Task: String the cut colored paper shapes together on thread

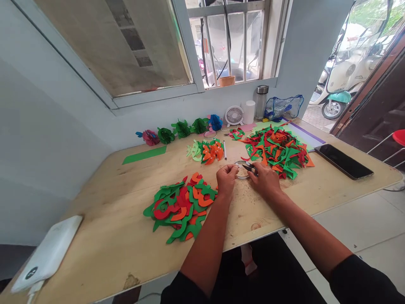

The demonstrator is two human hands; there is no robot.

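Observation:
My left hand [227, 179] is closed, with thumb and fingertips pinched on something too small to make out. Facing it, my right hand [265, 179] is wrapped round dark-bladed scissors [248, 167], whose tips point toward my left fingertips. Just beyond and between the hands lies a round, clear-rimmed dish or roll [242, 175] on the wooden table [104, 202]. A heap of curved green, red and orange cut pieces [182, 207] lies left of my left hand. Beyond my right hand is a pile of green, red and orange scraps [278, 147].
Orange and light green pieces [211, 152] lie beside a white pen [225, 150]. Along the wall stand paper flowers [182, 128], a small fan [234, 115] and a glass bottle [261, 102]. A phone [344, 161] is at the right, a white device [49, 251] at the left.

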